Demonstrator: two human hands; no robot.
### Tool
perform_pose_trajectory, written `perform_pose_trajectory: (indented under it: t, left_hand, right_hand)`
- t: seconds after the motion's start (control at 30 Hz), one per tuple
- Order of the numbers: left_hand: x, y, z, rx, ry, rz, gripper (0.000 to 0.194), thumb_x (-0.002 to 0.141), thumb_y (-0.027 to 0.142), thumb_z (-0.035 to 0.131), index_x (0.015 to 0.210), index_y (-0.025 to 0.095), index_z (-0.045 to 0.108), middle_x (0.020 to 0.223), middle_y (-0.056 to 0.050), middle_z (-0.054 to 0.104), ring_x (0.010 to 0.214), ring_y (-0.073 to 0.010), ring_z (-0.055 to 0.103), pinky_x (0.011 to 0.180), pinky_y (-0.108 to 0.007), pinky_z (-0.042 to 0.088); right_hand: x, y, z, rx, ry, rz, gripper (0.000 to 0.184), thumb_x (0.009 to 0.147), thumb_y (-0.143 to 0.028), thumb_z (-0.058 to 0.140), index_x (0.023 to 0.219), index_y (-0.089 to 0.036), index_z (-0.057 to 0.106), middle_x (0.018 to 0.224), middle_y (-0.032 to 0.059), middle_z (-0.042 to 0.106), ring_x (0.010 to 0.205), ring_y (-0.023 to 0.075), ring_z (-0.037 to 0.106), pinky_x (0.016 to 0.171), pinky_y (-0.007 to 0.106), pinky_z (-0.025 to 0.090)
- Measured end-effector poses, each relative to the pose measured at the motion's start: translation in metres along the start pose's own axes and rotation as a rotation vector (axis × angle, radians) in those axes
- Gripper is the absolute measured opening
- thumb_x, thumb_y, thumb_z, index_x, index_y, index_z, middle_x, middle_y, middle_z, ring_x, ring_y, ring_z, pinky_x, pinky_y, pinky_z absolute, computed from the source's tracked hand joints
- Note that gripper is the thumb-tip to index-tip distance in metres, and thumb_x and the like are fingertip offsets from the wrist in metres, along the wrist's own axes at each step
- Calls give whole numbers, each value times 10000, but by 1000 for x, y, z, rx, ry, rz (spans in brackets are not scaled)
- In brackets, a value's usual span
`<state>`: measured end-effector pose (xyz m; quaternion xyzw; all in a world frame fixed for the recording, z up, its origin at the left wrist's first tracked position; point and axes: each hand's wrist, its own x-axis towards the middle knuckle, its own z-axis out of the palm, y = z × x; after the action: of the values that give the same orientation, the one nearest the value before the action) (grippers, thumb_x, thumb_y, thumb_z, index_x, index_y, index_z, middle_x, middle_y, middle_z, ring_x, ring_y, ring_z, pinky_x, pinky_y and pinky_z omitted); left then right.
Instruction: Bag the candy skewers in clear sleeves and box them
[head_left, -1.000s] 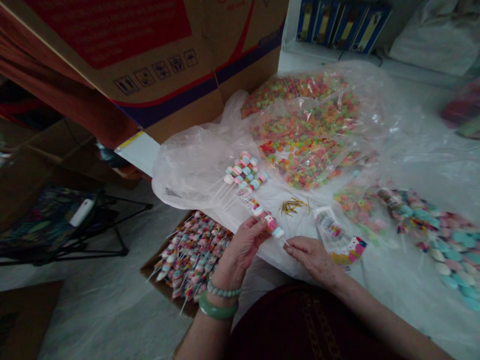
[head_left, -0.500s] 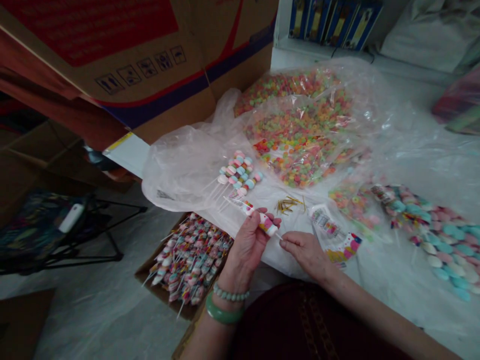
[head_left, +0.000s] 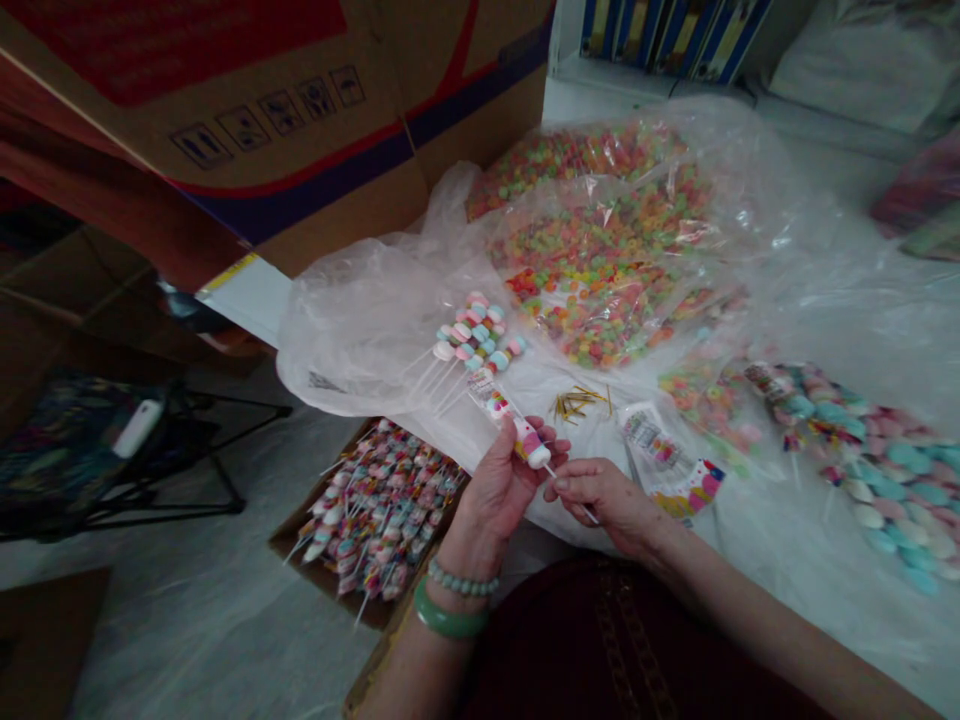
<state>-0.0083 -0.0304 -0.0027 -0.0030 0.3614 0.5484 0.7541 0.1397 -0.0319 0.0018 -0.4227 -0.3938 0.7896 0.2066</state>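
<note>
My left hand (head_left: 504, 482) is closed around a printed clear wrapper bag (head_left: 489, 392) with a marshmallow skewer (head_left: 537, 457) inside it. The bag's printed end points away from me. Between the fingers of my right hand (head_left: 604, 497) is the white stick (head_left: 553, 474) that comes out of the bag's near end. Just beyond my hands lie several bare marshmallow skewers (head_left: 480, 330) on white plastic. A small heap of gold twist ties (head_left: 576, 403) is to their right. Flat printed bags (head_left: 667, 460) lie beside my right hand.
A carton of wrapped skewers (head_left: 382, 510) stands low at my left. Large clear bags of ring-shaped candies (head_left: 600, 240) spread across the back. Loose pastel marshmallows (head_left: 900, 470) lie at right. A big cardboard box (head_left: 300, 130) rises at the back left, above a folding stool (head_left: 90, 450).
The skewer sits further up in the bag, and the bag's printed end now shows more. My right hand has shifted slightly along the stick, closer to my left hand.
</note>
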Motion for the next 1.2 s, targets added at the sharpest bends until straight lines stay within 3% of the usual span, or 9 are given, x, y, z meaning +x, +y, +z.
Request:
perform_pose_trajectory:
  t: [0.13, 0.33, 0.5, 0.63, 0.8, 0.9, 1.03, 1.2]
  left_hand:
    - [-1, 0, -2, 40, 13, 51, 347, 774, 447, 677, 905, 129, 633, 797, -62, 671, 786, -214, 660, 755, -350, 527]
    - [1, -22, 4, 104, -16, 40, 430, 790, 548, 610, 851, 124, 645, 735, -63, 664, 712, -170, 634, 735, -297, 519]
    - [4, -6, -2, 79, 28, -13, 339, 810, 456, 632, 954, 149, 638, 918, -87, 689, 782, -190, 657, 709, -307, 530]
    - [9, 23, -6, -80, 60, 85, 249, 835, 366, 627, 979, 163, 622, 961, -64, 684, 891, -209, 661, 796, -344, 533]
    - [13, 38, -5, -79, 154, 92, 105, 851, 216, 598, 918, 138, 622, 816, -45, 670, 750, -182, 665, 720, -334, 551]
    - [13, 37, -4, -32, 231, 151, 60, 847, 166, 581, 842, 116, 614, 755, -54, 658, 733, -196, 668, 710, -346, 556]
    - [10, 29, 0, 42, 240, 218, 57, 810, 158, 624, 787, 112, 601, 721, -48, 651, 660, -170, 650, 665, -312, 557]
    - [7, 16, 9, 133, 223, 261, 134, 769, 227, 689, 783, 131, 597, 732, -24, 647, 649, -136, 632, 647, -261, 541]
  right_hand:
    - [2, 1, -4, 192, -77, 81, 188, 726, -286, 632, 743, -99, 648, 409, -77, 358, 354, 48, 217, 380, 221, 100]
    - [13, -8, 2, 482, -146, 167, 184, 721, -313, 663, 723, -146, 584, 429, -100, 343, 351, 28, 168, 377, 192, 109]
    - [11, -8, 5, 246, 25, 2, 227, 702, -340, 672, 688, -122, 609, 410, -81, 363, 356, 39, 224, 373, 210, 111]
    - [9, -6, 3, 190, -3, 84, 221, 696, -329, 651, 709, -108, 643, 409, -80, 348, 358, 43, 212, 376, 219, 96]
    - [12, -5, 0, 123, 17, 103, 227, 683, -346, 643, 691, -119, 641, 410, -83, 335, 367, 48, 193, 391, 228, 90]
    - [15, -4, -3, -74, 142, 38, 219, 696, -357, 609, 642, -144, 612, 436, -75, 338, 401, 63, 234, 417, 232, 138]
    - [16, -4, -8, -554, 236, -80, 230, 777, -285, 529, 577, -174, 548, 510, -43, 398, 515, 103, 388, 498, 228, 250]
    - [8, -3, -1, -1238, 296, -248, 250, 914, -227, 422, 763, -172, 614, 757, 41, 617, 712, 160, 546, 633, 250, 340]
